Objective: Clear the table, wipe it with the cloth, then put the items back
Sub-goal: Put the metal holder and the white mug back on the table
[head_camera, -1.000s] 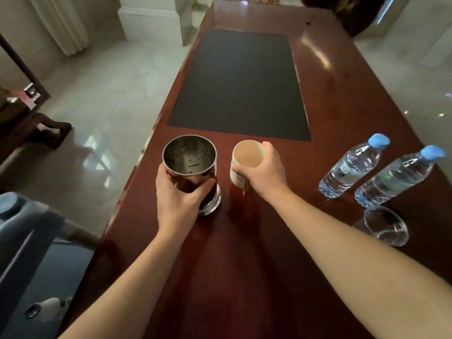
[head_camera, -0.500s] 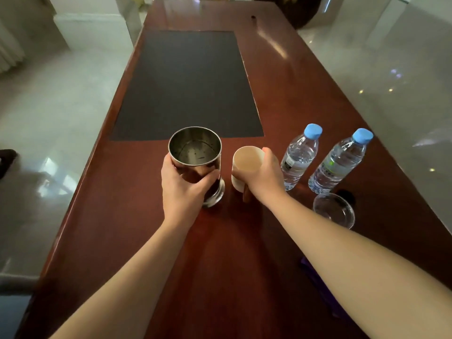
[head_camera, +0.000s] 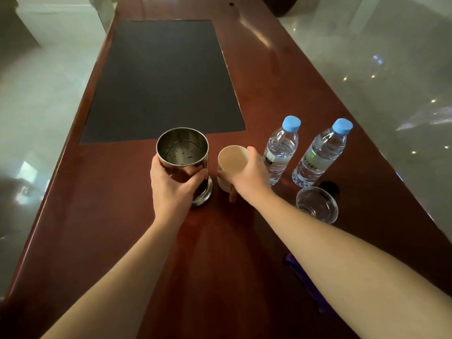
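2 items were gripped on the worktop (head_camera: 281, 77): left hand (head_camera: 171, 184) around the steel canister (head_camera: 183, 155), right hand (head_camera: 247, 174) around the paper cup (head_camera: 232, 159). 2 bottles (head_camera: 281, 152) remained; clearing seemed unfinished, wiping not started.

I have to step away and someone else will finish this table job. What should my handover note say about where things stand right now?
Left hand: wrapped around the steel canister, which stands on the table.
Right hand: gripping the paper cup beside it.
To the right: two water bottles, upright, and a clear plastic cup.
Purple cloth lies near the right forearm.
Whether wiping is done cannot be told from this view; check before going on.
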